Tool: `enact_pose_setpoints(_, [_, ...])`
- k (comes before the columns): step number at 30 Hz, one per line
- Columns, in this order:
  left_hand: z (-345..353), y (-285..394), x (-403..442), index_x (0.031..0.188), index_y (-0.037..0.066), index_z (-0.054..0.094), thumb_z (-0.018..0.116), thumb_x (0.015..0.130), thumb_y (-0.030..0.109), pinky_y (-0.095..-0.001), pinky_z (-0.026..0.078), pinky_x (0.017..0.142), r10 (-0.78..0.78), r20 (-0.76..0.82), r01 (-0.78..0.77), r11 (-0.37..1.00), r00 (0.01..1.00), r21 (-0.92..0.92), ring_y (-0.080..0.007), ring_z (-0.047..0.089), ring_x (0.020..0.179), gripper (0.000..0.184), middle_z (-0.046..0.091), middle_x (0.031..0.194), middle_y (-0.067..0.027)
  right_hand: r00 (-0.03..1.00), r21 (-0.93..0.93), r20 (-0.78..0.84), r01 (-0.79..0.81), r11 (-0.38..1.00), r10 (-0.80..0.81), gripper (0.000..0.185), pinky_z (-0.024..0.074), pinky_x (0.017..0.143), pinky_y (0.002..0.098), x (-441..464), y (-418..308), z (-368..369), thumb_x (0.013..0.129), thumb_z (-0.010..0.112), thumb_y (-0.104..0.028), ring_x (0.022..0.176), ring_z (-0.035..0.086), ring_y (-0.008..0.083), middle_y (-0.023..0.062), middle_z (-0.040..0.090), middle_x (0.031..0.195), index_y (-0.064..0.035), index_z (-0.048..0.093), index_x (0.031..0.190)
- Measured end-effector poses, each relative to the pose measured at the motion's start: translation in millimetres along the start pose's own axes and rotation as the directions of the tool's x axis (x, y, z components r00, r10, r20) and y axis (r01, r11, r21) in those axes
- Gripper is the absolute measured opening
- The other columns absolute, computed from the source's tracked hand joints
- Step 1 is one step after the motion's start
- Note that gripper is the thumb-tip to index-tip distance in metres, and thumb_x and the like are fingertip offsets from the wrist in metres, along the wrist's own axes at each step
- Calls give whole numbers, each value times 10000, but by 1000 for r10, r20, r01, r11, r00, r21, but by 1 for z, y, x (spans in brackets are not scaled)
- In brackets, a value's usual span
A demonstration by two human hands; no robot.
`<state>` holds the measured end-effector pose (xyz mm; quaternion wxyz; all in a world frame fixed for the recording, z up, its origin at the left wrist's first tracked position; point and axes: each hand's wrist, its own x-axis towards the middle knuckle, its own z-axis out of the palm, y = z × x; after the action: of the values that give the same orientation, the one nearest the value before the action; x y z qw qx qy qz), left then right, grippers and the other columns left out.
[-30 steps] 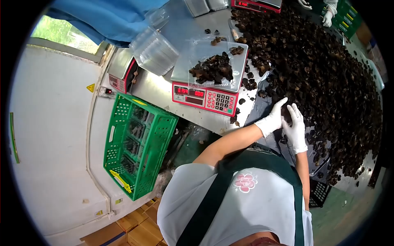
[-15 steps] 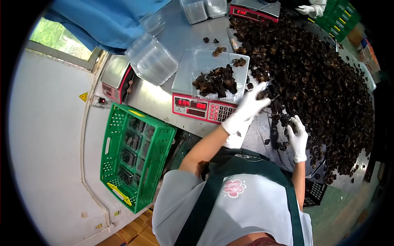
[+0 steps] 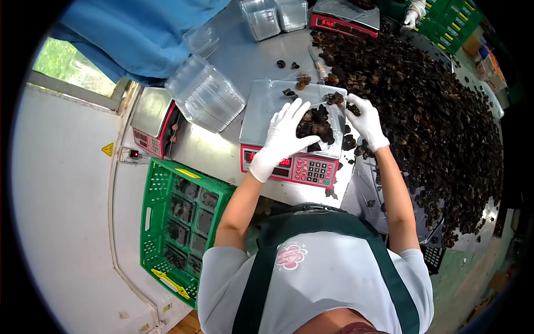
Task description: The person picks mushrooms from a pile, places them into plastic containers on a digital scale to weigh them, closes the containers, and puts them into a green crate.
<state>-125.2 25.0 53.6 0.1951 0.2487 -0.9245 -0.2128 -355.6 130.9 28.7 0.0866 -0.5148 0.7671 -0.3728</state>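
My left hand (image 3: 286, 133), white-gloved, lies with fingers spread over the left part of a heap of dark wood ear mushrooms (image 3: 321, 125). They sit on a clear plastic container (image 3: 335, 118) on the pan of a red digital scale (image 3: 311, 170). My left wrist and palm partly cover the scale's display. Beside the container's right edge is my right hand (image 3: 368, 121), also gloved, thumb and fingers curved but apart; no held piece shows. A few brown pieces (image 3: 334, 98) lie near its fingertips.
A large mushroom pile (image 3: 423, 122) spreads over the right of the table. Stacked clear containers (image 3: 208, 94) stand left, a knife (image 3: 320, 67) behind. A green crate (image 3: 192, 222) holds packed boxes. Two more scales (image 3: 345, 22) (image 3: 153, 122) and a co-worker's gloved hand (image 3: 410, 19) are visible.
My left hand has moved leftward from the scale's right edge onto the mushrooms. My right hand has risen from the pile's near edge to the container's right side.
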Motion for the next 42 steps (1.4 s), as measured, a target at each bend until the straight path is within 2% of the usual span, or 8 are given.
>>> enact_pose_setpoints(8, [-55,-99,5,1159,-20,616,684,849,115,-258,482,838,-536,-277,175,644,798,-744,-117,598,950,345,656,1048,-64,995,-87,26,99,991,-97,457,412,1018,356,35,17,22,727,616,-46,1180,519,289,120,589,1249,-78,606,1183])
enact_pose_setpoints(19, [-28,-127,24,1168,31,621,662,866,189,-238,472,759,-606,-66,356,548,793,-757,-94,600,883,343,649,993,-24,981,-233,193,58,971,-13,416,456,958,341,46,6,29,770,649,-84,1110,555,273,102,618,1196,-122,621,1183])
enact_pose_setpoints(20, [-24,-126,26,1171,32,618,661,867,192,-238,474,755,-618,-30,391,533,786,-750,-98,601,876,346,646,997,-29,980,-260,82,198,945,-183,336,520,720,343,45,23,37,781,658,-139,811,619,256,101,634,935,-164,661,1116])
enact_pose_setpoints(28, [4,-119,44,1244,5,538,605,898,147,-248,494,691,-633,103,513,510,768,-690,-106,588,808,380,620,1035,-64,979,-78,-199,23,997,-39,181,512,604,292,36,26,27,767,711,-92,651,651,215,100,643,753,-102,699,947])
enact_pose_setpoints(32, [8,-123,51,1264,-5,508,578,906,103,-249,490,658,-614,143,489,443,776,-752,-105,572,756,381,616,1013,-63,906,-277,-419,-188,942,57,169,528,654,330,19,56,2,791,691,-176,683,643,229,72,652,761,-155,703,958])
enact_pose_setpoints(35, [5,-122,53,1262,-3,511,573,908,98,-247,487,657,-621,194,501,368,760,-783,-103,571,752,374,615,1007,-60,912,-568,-402,-315,760,78,347,515,808,358,8,68,-22,790,685,-200,969,585,271,99,610,1179,-148,638,1130])
enact_pose_setpoints(39, [-5,-118,55,1259,22,524,580,903,145,-266,485,681,-617,192,462,314,763,-829,-125,595,800,381,640,1061,-58,888,72,-125,-436,897,442,392,492,886,333,17,35,-28,824,673,-221,1018,628,240,142,636,1169,-115,620,1197])
enact_pose_setpoints(42, [-13,-110,56,1261,37,528,560,913,195,-277,485,751,-583,146,372,289,799,-882,-146,614,898,383,645,1083,-62,938,388,8,-323,863,347,383,490,847,276,29,28,-6,900,610,-238,988,632,162,109,663,1116,-16,596,1211])
